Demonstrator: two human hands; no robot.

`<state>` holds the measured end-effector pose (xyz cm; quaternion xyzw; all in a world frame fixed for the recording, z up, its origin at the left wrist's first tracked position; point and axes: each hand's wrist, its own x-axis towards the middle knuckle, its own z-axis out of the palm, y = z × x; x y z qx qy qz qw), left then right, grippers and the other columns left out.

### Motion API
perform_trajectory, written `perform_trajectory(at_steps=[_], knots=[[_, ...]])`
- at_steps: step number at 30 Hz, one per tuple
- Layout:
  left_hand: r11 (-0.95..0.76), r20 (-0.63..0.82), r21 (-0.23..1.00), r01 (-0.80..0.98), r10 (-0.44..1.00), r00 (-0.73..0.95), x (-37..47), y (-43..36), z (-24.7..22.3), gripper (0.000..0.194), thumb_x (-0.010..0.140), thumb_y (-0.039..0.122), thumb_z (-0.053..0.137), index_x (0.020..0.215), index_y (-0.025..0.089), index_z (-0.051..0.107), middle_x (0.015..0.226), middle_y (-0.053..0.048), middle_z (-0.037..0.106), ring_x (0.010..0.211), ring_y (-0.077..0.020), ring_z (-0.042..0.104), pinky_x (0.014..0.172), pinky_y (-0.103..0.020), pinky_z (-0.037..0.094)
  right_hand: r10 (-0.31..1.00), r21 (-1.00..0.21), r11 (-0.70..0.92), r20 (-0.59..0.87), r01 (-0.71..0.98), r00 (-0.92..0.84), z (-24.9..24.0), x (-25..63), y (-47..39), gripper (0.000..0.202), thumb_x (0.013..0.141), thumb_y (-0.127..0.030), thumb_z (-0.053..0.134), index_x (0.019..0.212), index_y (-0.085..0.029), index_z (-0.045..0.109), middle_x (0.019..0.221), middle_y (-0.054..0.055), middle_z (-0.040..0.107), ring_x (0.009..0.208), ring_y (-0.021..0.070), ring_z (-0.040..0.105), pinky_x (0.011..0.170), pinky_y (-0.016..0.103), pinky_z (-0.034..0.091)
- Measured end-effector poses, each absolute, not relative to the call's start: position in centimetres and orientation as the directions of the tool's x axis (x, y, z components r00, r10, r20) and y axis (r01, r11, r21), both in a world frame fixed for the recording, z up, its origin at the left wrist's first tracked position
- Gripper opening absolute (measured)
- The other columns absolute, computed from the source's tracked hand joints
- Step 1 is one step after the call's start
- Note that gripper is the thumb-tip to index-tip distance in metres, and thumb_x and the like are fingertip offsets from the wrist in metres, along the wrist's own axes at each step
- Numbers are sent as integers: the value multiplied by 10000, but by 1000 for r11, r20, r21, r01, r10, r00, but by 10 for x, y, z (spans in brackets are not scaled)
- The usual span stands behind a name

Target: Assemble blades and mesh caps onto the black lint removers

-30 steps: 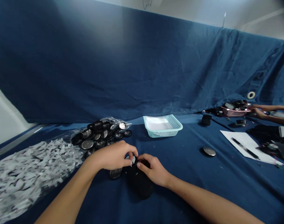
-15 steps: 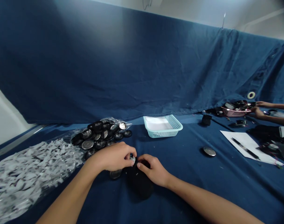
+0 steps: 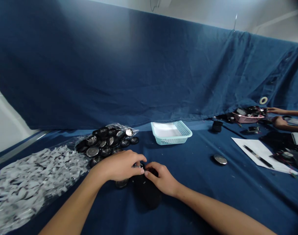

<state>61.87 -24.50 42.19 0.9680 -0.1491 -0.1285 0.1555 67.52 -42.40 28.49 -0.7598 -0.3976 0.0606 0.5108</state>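
A rounded black object (image 3: 147, 193) lies on the blue cloth in front of me. My left hand (image 3: 124, 165) is at its upper left end, thumb and fingers curled around a small part that is mostly hidden. My right hand (image 3: 163, 179) pinches the black object's upper edge, its fingertips close to my left thumb. A dark round disc (image 3: 121, 183) lies on the cloth just below my left hand. Behind that hand is a pile of black and silver round caps (image 3: 106, 142) on clear plastic.
At left lies a clear bag of white strips (image 3: 41, 179). A light blue basket (image 3: 171, 140) stands ahead. To the right are a silver disc (image 3: 220, 159), paper with a pen (image 3: 258, 156), a pink basket (image 3: 246, 119) and another person's hands (image 3: 279, 122).
My left index finger has stretched out towards my right hand, and the small pale part at its fingertips is now largely covered. The other person's hands have shifted slightly.
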Motion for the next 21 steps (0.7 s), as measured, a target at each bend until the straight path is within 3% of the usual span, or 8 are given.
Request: perform_trajectory(at_steps=[7, 12, 16, 21], knots=[[-870, -268, 438, -228, -369, 890, 617, -249, 427, 328, 854, 446, 521, 1094, 269, 659, 966, -24, 703, 667, -146, 627, 581, -235, 412, 662, -837, -145, 314, 527, 681, 285, 675, -424, 139, 896, -259, 569, 990, -196, 649, 918, 27, 680, 827, 166, 632, 764, 278, 478], [-915, -298, 362, -178, -295, 908, 617, -243, 425, 424, 769, 383, 622, 1180, 280, 615, 879, -9, 700, 659, -167, 626, 577, -246, 420, 666, -827, -163, 310, 538, 678, 287, 675, -425, 150, 892, -243, 565, 1011, -199, 645, 913, 25, 674, 823, 163, 630, 758, 276, 477], [-952, -270, 265, -155, -228, 936, 618, -240, 423, 538, 695, 359, 695, 1222, 311, 596, 1007, -20, 674, 773, -195, 636, 630, -255, 440, 660, -827, -176, 304, 534, 687, 285, 676, -424, 147, 891, -246, 565, 1003, -195, 647, 902, 25, 670, 812, 162, 626, 745, 276, 474], [-937, -285, 301, -177, -266, 921, 615, -245, 429, 653, 667, 317, 719, 1297, 299, 546, 991, -23, 677, 782, -191, 640, 680, -249, 462, 663, -837, -163, 299, 523, 686, 284, 675, -424, 156, 892, -250, 565, 1014, -194, 645, 903, 23, 674, 807, 160, 627, 739, 273, 474]])
